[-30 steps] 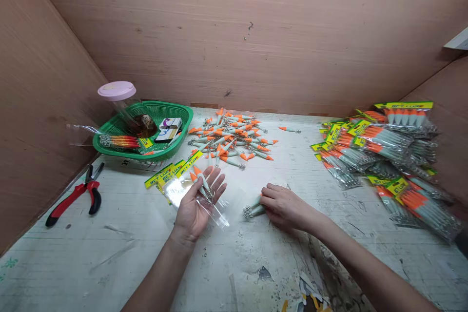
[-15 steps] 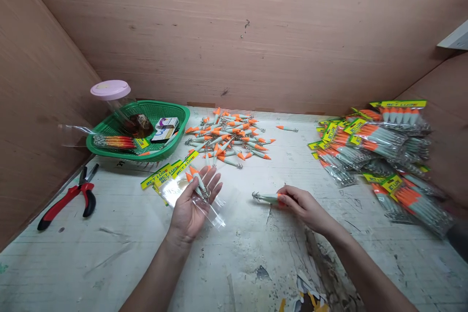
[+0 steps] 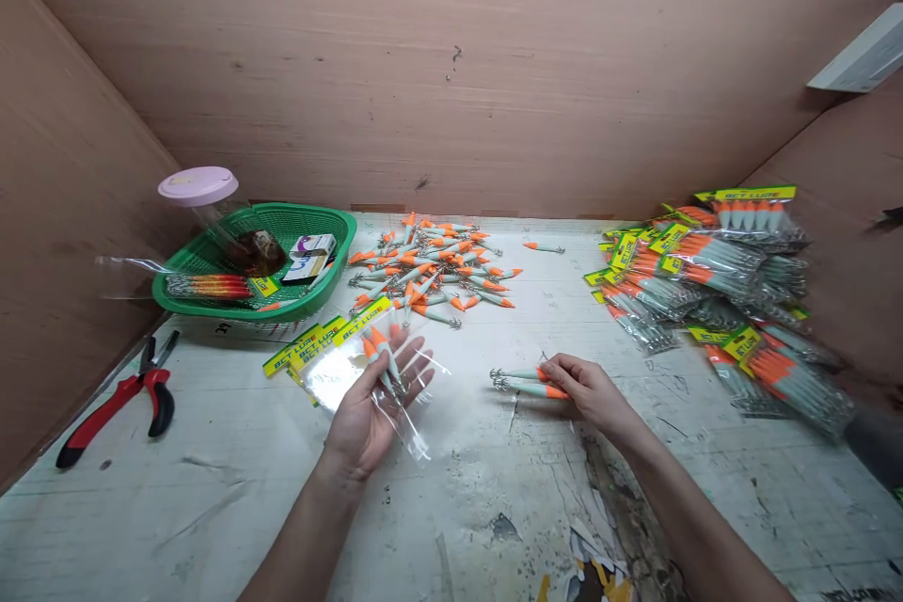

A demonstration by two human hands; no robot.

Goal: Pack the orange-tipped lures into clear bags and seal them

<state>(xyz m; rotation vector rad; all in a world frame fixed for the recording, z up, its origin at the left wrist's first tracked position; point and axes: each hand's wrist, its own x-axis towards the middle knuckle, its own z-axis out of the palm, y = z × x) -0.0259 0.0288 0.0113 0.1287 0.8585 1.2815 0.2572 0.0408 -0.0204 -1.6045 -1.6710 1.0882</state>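
Observation:
My left hand [image 3: 377,395], palm up, holds a clear plastic bag [image 3: 409,433] with its thumb pressed over a pair of orange-and-pale-green fishing lures [image 3: 385,362]. Those lures lie in or on the bag; which, I cannot tell. To the right, the fingertips of my right hand [image 3: 582,386] pinch two more fishing lures [image 3: 526,384] by their orange ends, hooks pointing left. Beyond both hands spreads a loose pile of the same lures [image 3: 437,268]. Yellow-headed header bags [image 3: 303,348] lie fanned just left of my left hand.
A green basket [image 3: 324,304] at the left holds a lidded cup [image 3: 201,188], a small box [image 3: 310,259] and packed lures. Red-handled pliers [image 3: 105,423] lie in front of it. Filled lure packets [image 3: 705,273] are heaped at the right. One lure [image 3: 543,247] lies apart near the back wall.
Two lures now show separately in my right hand, where they looked like one before. My left hand still holds its lures and bag. The whole view has shifted slightly.

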